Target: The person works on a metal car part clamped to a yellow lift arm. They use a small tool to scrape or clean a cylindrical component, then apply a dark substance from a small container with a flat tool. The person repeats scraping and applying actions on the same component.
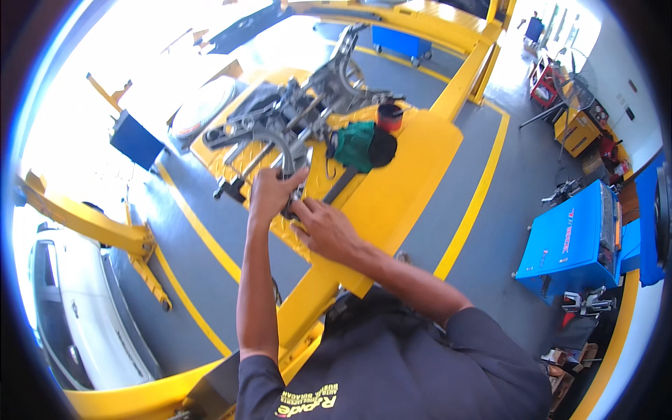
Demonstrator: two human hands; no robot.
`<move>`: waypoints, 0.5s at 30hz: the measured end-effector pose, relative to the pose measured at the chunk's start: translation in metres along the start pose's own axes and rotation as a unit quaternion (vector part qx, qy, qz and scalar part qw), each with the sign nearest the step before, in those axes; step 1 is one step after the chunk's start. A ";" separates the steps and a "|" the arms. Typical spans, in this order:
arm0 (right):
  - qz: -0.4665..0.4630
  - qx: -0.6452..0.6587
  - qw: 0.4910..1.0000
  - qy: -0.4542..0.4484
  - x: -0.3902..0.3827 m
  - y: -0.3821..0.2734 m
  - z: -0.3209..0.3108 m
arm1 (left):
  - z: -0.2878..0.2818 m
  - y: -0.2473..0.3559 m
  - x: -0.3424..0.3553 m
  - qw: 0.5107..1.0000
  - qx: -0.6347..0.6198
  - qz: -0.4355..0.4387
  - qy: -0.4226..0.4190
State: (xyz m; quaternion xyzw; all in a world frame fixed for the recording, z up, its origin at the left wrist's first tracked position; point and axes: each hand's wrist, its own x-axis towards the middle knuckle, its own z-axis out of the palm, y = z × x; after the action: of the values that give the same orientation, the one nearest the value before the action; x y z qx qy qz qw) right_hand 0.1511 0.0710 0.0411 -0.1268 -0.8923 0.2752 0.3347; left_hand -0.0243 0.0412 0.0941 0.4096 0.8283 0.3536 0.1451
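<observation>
Fingers (306, 211) bent, my left hand (269, 195) and right hand (326, 227) crowd the metal assembly (299, 112) at its near end — whether grasping, I can't tell.

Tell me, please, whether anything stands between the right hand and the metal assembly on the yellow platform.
Nothing visible stands in the way: the right hand is at the near end of the metal assembly, beside the left hand. The green bundle lies farther forward, not between them.

Two hands (329, 227) — one metal assembly (299, 112), one white car (94, 308)
</observation>
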 end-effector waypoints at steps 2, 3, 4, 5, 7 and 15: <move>0.040 -0.001 0.999 -0.003 0.000 -0.002 -0.013 | 0.001 0.012 -0.002 0.999 0.023 -0.022 -0.003; 0.061 0.003 0.998 -0.007 -0.001 -0.003 -0.017 | 0.004 0.008 0.001 1.000 0.017 -0.017 0.003; 0.042 -0.005 0.999 -0.001 -0.002 -0.003 -0.018 | 0.007 0.004 0.002 1.000 0.013 -0.016 0.006; 0.024 -0.012 1.000 0.005 -0.003 -0.001 -0.018 | 0.009 0.000 0.003 1.000 0.010 -0.017 0.009; 0.007 -0.024 1.000 0.012 -0.006 0.002 -0.016 | 0.010 -0.001 0.000 1.000 -0.002 -0.018 0.017; 0.003 -0.022 0.999 0.025 -0.007 0.001 -0.013 | 0.013 0.005 -0.003 0.999 -0.017 -0.023 0.015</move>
State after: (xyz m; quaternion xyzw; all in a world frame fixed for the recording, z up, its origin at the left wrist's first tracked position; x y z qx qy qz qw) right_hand 0.1648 0.0748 0.0449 -0.1442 -0.8889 0.2533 0.3535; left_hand -0.0123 0.0467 0.0886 0.3825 0.8337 0.3699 0.1476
